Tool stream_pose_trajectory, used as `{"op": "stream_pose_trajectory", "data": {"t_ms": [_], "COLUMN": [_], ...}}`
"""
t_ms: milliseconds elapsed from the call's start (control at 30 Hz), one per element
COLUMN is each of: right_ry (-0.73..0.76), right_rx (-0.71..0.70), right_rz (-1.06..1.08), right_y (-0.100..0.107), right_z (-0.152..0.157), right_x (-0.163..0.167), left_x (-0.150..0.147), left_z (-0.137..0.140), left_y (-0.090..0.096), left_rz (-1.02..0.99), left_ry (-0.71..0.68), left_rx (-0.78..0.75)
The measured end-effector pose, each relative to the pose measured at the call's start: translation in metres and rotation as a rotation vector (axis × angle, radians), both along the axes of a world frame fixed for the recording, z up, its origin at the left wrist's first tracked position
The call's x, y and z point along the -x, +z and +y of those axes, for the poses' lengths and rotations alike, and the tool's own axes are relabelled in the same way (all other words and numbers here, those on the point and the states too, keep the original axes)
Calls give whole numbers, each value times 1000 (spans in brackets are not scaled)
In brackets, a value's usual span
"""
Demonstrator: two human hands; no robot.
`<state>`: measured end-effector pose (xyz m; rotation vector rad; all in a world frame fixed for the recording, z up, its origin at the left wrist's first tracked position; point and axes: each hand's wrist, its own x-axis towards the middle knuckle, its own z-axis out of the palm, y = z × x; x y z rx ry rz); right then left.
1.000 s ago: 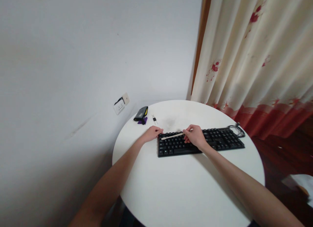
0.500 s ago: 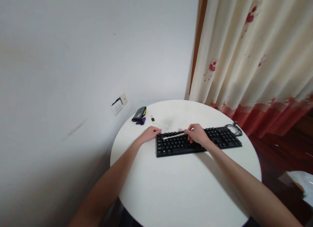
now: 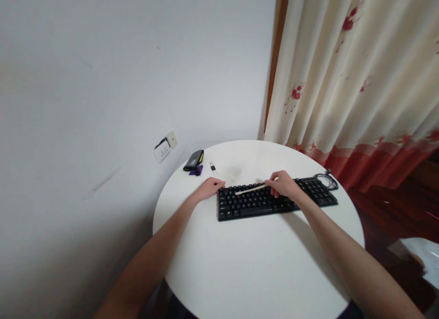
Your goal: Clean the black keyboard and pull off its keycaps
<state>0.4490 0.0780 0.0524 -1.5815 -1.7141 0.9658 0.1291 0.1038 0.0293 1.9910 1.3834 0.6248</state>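
Note:
A black computer keyboard [image 3: 254, 213] lies across the round white table [image 3: 247, 264]. At its upper left corner, my left hand [image 3: 210, 188] is closed on the edge, with the thumb and fingers together there. My right hand [image 3: 284, 183] is over the middle of the keys, pinching a thin cream-coloured stick [image 3: 249, 190]. The stick slants left and down from my fingers, its slightly wider far tip on or just above the upper left keys. Whether the tip touches them I cannot tell.
Near the table's back left edge lie a dark folded pouch [image 3: 194, 159], a purple item [image 3: 196, 170] and a small black piece with pale prongs [image 3: 213, 168]. The keyboard's coiled cable [image 3: 327, 181] rests at the right. A wall with a socket [image 3: 162, 151] borders the left, a curtain [image 3: 318, 104] the right.
My right hand has moved a little to the right, and the stick's tip with it, across the upper left keys. My left hand stays at the keyboard's corner.

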Motion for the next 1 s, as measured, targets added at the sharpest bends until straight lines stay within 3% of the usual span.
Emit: {"op": "stream_pose_trajectory", "data": {"t_ms": [567, 1000], "right_ry": [2, -61], "right_rx": [1, 76], "right_rz": [-80, -88], "right_y": [1, 7], "right_z": [6, 11], "right_x": [-21, -41], "left_x": [0, -1], "left_z": [0, -2], "left_y": [0, 1], "left_rz": [-1, -9], "left_ry": [2, 5], "left_rx": [-3, 18]}}
